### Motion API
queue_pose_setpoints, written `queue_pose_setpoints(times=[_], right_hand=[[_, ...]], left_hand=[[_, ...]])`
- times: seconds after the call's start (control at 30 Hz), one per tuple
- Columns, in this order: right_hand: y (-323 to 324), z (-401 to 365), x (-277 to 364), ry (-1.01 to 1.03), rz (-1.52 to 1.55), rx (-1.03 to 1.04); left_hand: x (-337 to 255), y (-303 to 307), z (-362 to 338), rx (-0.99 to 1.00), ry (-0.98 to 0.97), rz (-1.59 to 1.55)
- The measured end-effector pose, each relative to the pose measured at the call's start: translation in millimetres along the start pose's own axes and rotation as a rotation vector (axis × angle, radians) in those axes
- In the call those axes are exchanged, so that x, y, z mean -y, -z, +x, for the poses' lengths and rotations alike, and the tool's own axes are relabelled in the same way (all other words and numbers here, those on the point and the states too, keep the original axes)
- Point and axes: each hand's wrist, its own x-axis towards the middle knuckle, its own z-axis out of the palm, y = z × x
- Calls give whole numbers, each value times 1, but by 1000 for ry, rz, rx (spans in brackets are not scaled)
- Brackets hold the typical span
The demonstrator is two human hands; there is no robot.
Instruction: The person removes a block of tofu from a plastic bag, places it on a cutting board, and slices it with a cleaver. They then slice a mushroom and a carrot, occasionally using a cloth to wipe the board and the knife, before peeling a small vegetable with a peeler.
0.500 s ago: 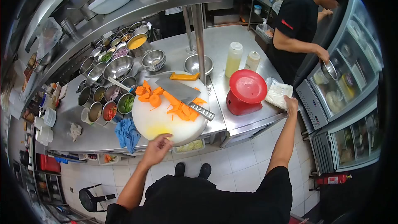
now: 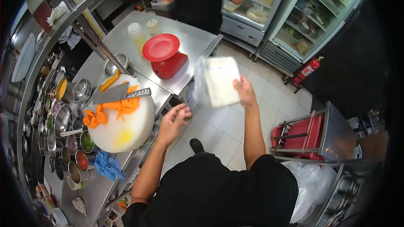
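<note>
My right hand (image 2: 246,93) grips a flat white packet in a clear plastic bag (image 2: 221,82), held up over the floor beyond the table's edge. Thumb and palm are at the packet's right edge. Off the right side of the round white chopping board (image 2: 122,134), my left hand (image 2: 173,122) is in the air with its fingers loosely bent and apart, holding nothing visible. On the board lie a cleaver (image 2: 111,94) and cut orange pieces, perhaps carrot (image 2: 96,117). A yellow-orange handle (image 2: 110,80) shows behind the cleaver.
A red scale (image 2: 167,61) stands on the steel table beside two squeeze bottles (image 2: 136,37). Metal bowls and pots cluster left of the board, near a blue cloth (image 2: 108,164). A person in black (image 2: 198,4) stands by the glass-door fridges (image 2: 309,12). A fire extinguisher (image 2: 309,68) stands right.
My view has turned right. The white packet has been lifted off the table's edge in my right hand. My left hand has left the board's near edge.
</note>
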Motion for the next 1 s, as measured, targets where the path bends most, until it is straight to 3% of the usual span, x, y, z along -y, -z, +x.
queue_pose_setpoints(times=[0.07, 0.13, 0.2, 0.53, 0.6, 0.8, 0.9, 0.93, 1.0], right_hand=[[-7, -43, -16, -24, 26, 47], [-26, -84, -26, -62, 39, 54], [-44, -120, -34, -77, 36, 45], [-69, -274, -60, -140, 7, -88], [-65, -304, -75, -161, 4, -104], [-75, -381, -113, -326, 109, -89], [-55, -404, -150, -412, -111, -44], [-65, -412, -137, -408, -110, -22], [-82, -423, -108, -498, -428, -113]], left_hand=[[0, -10, 2, 45, 190, -515], [12, -11, -12, 104, 163, -486], [27, -7, -35, 132, -21, -244], [76, 19, -155, -3, -12, -224], [84, 15, -170, 29, 66, -438], [66, -37, -210, 211, 181, -515], [77, -57, -219, 289, 320, -614], [80, -64, -224, 275, 304, -610], [85, -78, -231, 268, 354, -587]])
